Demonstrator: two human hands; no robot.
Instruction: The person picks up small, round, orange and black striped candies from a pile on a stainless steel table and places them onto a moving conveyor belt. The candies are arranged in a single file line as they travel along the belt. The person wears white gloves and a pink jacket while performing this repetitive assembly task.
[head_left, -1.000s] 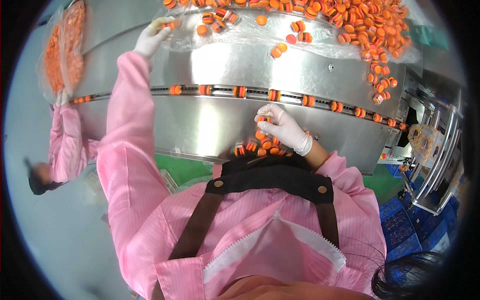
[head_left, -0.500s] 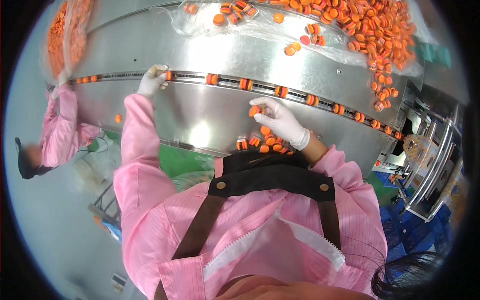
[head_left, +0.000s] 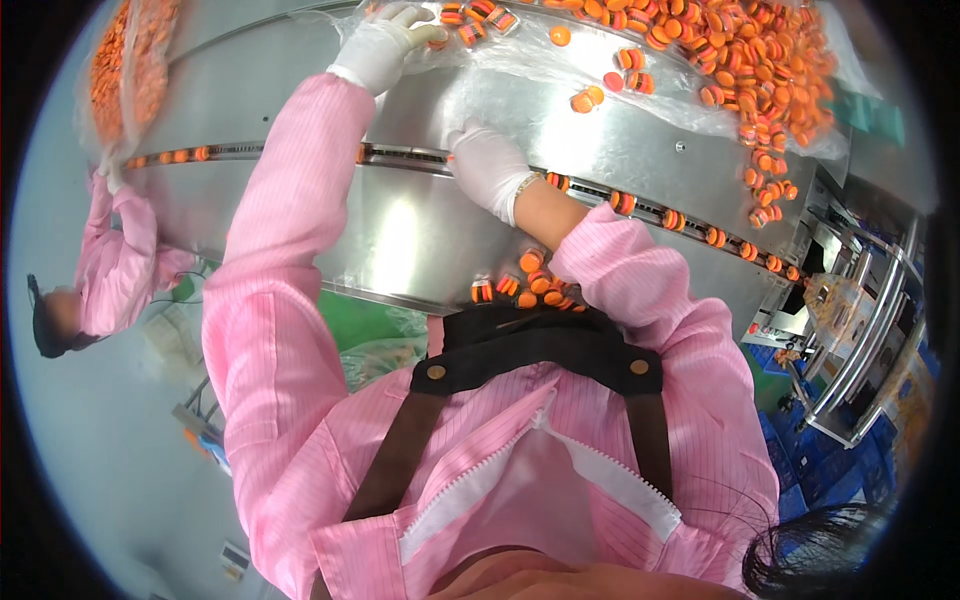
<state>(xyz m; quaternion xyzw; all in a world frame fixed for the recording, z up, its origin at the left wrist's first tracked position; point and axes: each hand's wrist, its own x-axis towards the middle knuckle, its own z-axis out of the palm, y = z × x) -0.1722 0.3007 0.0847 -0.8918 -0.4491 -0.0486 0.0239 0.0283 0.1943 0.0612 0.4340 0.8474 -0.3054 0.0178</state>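
My left hand (head_left: 378, 50), in a white glove, reaches to the far side of the metal table. Its fingers are spread over a small round orange piece (head_left: 436, 38), touching or nearly touching it. More orange pieces with dark bands (head_left: 472, 34), shaped like little burgers, lie just right of it on clear plastic sheeting. My right hand (head_left: 487, 170), also gloved, is bent over the narrow conveyor track (head_left: 405, 155). A sliver of orange shows at its fingertips; the hand hides the rest. Banded pieces (head_left: 622, 203) sit spaced along the track to its right.
A large heap of banded pieces (head_left: 740, 60) lies at the far right. A small pile (head_left: 540, 290) rests at the near table edge by my apron. Machine rails (head_left: 865, 330) stand at right. At far left a person in pink (head_left: 120, 250) works beside a full clear bag (head_left: 130, 75).
My left hand has left the track and gone up to the pieces on the sheeting. My right hand has moved up and left onto the track with its banded piece.
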